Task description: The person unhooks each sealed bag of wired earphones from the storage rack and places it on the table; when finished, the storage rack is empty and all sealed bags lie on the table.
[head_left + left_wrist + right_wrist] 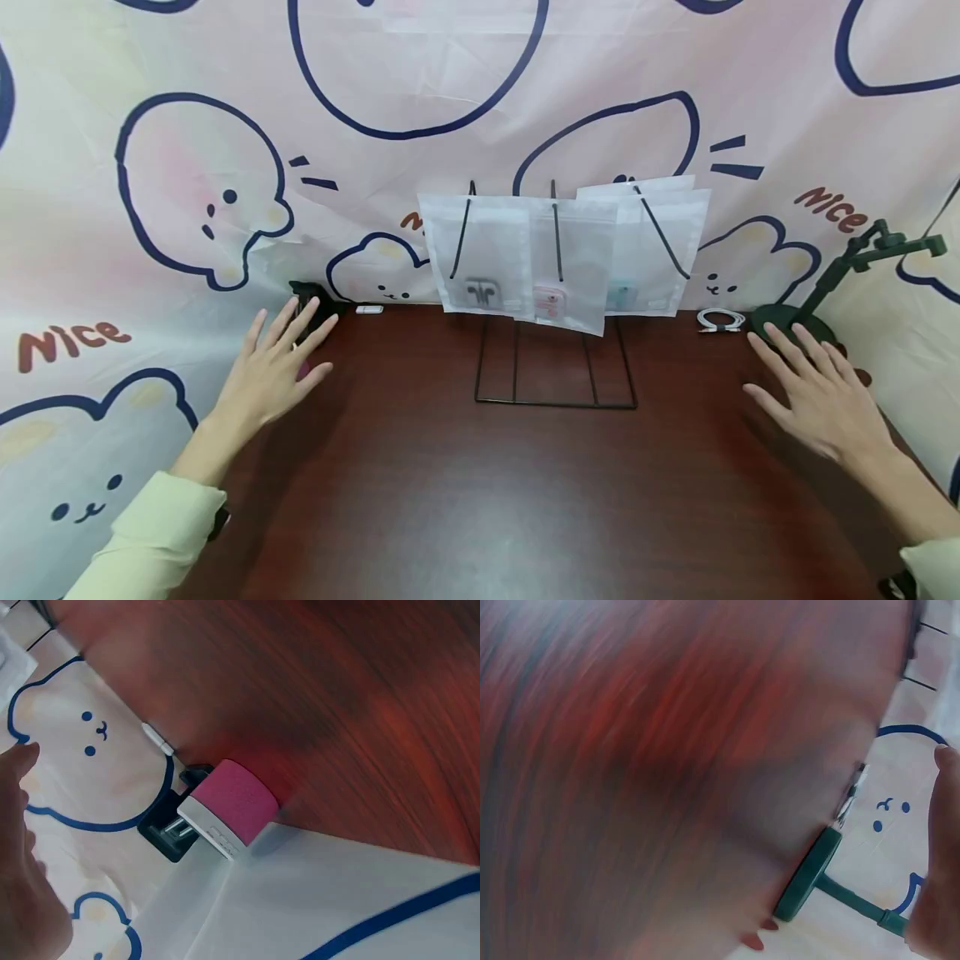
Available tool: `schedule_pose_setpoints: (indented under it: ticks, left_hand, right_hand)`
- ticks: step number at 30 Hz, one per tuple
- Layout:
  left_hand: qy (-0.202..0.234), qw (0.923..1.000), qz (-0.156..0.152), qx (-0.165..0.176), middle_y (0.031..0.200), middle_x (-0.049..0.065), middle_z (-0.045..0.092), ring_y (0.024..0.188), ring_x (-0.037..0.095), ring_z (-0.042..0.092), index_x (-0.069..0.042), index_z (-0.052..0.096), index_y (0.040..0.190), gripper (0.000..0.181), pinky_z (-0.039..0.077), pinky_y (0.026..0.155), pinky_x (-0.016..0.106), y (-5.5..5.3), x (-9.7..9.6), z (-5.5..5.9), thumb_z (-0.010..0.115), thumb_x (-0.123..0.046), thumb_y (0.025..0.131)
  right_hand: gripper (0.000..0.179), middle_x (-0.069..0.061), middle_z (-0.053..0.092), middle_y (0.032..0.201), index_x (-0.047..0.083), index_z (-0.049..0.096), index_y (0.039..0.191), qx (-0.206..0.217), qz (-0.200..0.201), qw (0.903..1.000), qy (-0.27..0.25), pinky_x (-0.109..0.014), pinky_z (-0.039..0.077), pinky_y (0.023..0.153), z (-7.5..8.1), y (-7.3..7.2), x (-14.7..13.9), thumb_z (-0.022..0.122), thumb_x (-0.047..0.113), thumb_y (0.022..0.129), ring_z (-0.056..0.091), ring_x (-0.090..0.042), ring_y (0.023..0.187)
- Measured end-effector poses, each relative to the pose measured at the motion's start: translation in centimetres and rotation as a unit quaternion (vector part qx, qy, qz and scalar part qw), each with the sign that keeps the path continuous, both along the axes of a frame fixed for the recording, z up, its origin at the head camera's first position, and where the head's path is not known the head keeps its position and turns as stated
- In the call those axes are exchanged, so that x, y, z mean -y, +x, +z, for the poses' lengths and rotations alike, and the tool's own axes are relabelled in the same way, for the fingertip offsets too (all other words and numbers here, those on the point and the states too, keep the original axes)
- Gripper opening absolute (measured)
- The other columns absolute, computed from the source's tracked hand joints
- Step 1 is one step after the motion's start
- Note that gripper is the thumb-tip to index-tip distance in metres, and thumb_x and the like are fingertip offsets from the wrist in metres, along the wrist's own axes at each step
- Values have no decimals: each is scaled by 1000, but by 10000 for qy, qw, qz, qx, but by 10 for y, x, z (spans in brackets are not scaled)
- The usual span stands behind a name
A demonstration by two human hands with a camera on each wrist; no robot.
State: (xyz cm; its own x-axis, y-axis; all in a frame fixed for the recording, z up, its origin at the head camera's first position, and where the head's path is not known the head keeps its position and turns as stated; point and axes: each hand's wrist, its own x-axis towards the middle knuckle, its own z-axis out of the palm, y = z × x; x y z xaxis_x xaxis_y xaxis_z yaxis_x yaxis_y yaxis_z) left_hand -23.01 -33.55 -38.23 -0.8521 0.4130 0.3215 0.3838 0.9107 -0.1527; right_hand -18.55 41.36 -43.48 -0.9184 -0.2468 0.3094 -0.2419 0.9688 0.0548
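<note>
My left hand [264,371] is held out at the table's left side with fingers spread and straight, holding nothing. Just past it in the head view is a black object [317,307], partly hidden by the fingers. The left wrist view shows a pink and white block-shaped item [236,799] beside that black piece [171,829]. On the other side my right hand [828,404] is likewise spread and bare, its fingertips overlapping the round base of a green jointed stand [780,317]. A coiled white cable [720,319] lies left of that base.
A black wire rack [555,405] stands at the back middle of the brown table [450,483]. From its hooks hang frosted zip bags [480,242] with small items inside. A little white piece [369,309] lies by the back edge. Printed cloth [202,183] walls the table.
</note>
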Motion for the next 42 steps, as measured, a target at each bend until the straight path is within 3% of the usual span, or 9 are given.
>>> schedule_pose_setpoints:
  ticks: [5, 9, 13, 18, 25, 28, 32, 36, 42]
  left_hand:
    - [916, 9942, 65, 552, 174, 13, 14, 161, 34, 3, -23, 25, 167, 75, -10, 126, 56, -4, -6, 7, 56, -51, 104]
    - [1797, 9792, -124, 931, 174, 13, 15, 160, 38, 6, -22, 26, 167, 74, -3, 125, 63, -11, -14, 13, 57, -48, 105]
    - [2633, 9533, -314, 1444, 175, 10, 12, 158, 43, 8, -25, 24, 167, 75, 7, 119, 75, -19, -25, 20, 61, -42, 104]
    - [3193, 9269, -168, 1965, 175, 3, 8, 160, 39, 7, -33, 17, 168, 78, 13, 116, 78, -25, -42, 30, 61, -46, 104]
    - [3405, 9170, 38, 2077, 174, 7, 14, 159, 37, 14, -35, 16, 167, 78, 17, 122, 69, -47, -72, 41, 56, -55, 104]
    - [3650, 9058, 32, 2151, 173, 10, 17, 157, 41, 20, -34, 15, 168, 80, 21, 121, 67, -59, -82, 48, 55, -57, 103]
    - [4248, 8753, -199, 2300, 173, 8, 18, 157, 37, 22, -26, 15, 168, 82, 25, 122, 63, -77, -92, 58, 58, -52, 104]
    - [4802, 8409, -296, 2478, 172, 6, 21, 158, 29, 21, -24, 15, 168, 81, 23, 124, 59, -92, -101, 64, 60, -45, 104]
    - [5549, 7916, -316, 2539, 168, 7, 34, 153, 28, 33, -27, 22, 167, 75, 27, 125, 49, -105, -113, 70, 61, -42, 105]
  right_hand:
    - [77, -16, 10, 174, 20, 12, 169, 858, 343, 9785, -1844, -79, -6, 115, 2, -4, 8, 54, 39, 107, -1, -43, 159]
    - [73, -20, 2, 173, 24, 6, 169, 1803, 419, 9339, -3058, -87, -3, 106, 5, -10, 20, 47, 38, 110, -4, -51, 156]
    - [75, -23, -7, 172, 29, -3, 168, 2619, 264, 8838, -3867, -86, 0, 107, 6, -19, 34, 42, 46, 111, -7, -54, 153]
    - [78, -17, 2, 174, 25, 2, 169, 2941, 256, 8410, -4535, -82, 8, 112, 3, -29, 53, 44, 51, 110, 1, -49, 155]
    - [82, -16, 15, 173, 15, 12, 168, 3031, 330, 8092, -5022, -76, 13, 117, -3, -44, 78, 54, 49, 107, 13, -43, 156]
    - [83, -15, 20, 172, 15, 16, 168, 3007, 317, 7969, -5230, -69, 18, 120, -5, -53, 87, 58, 50, 105, 23, -39, 154]
    - [81, -15, 27, 169, 15, 21, 167, 2874, 347, 7773, -5586, -48, 36, 118, -11, -65, 96, 62, 45, 104, 45, -22, 143]
    - [77, -18, 34, 166, 9, 26, 165, 2897, 469, 7566, -5843, -26, 51, 99, -18, -73, 101, 67, 32, 104, 58, -6, 121]
    - [66, -14, 43, 161, 11, 41, 160, 3159, 394, 7740, -5474, -27, 54, 86, -26, -79, 107, 70, 24, 102, 61, -10, 111]
